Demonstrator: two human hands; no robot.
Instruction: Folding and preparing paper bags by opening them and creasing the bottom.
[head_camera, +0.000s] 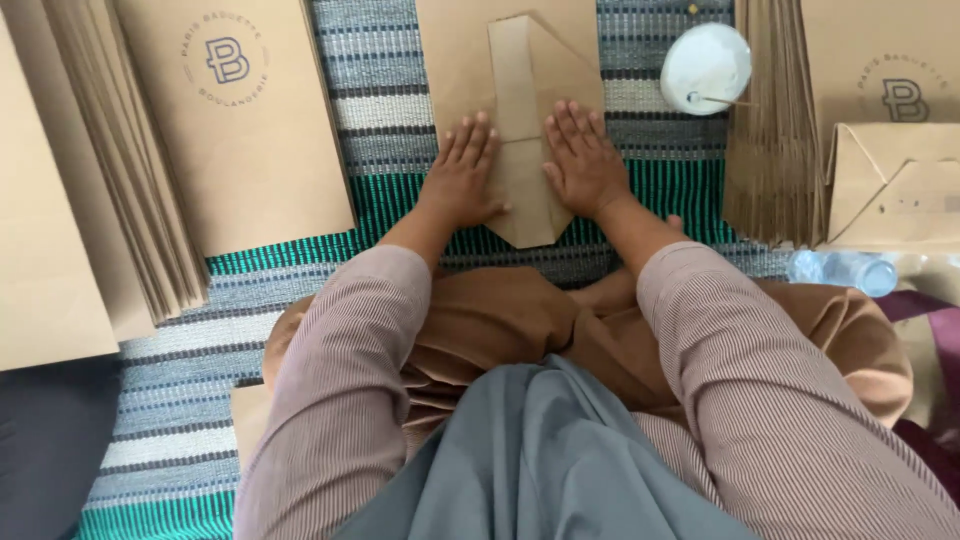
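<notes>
Both hands lay flat on a brown paper bag (522, 150) that rested on a striped woven mat (375, 75) on the floor, just ahead of the person's knees. The left hand (462, 175) pressed the bag's left side and the right hand (583, 160) its right side; the fingers of each were stretched out straight and held nothing, only bearing down on the paper. The bag's bottom end already showed diagonal folds and a central flap laid over, so the creasing looked well along, though whether the flap was glued down could not be told from this view. To the left sat a stack of flat printed bags (235, 110), to the right another fanned stack (772, 140) and a folded bag (895, 185), suggesting many pieces were finished. A white round lid (705, 65) lay near the right hand.
</notes>
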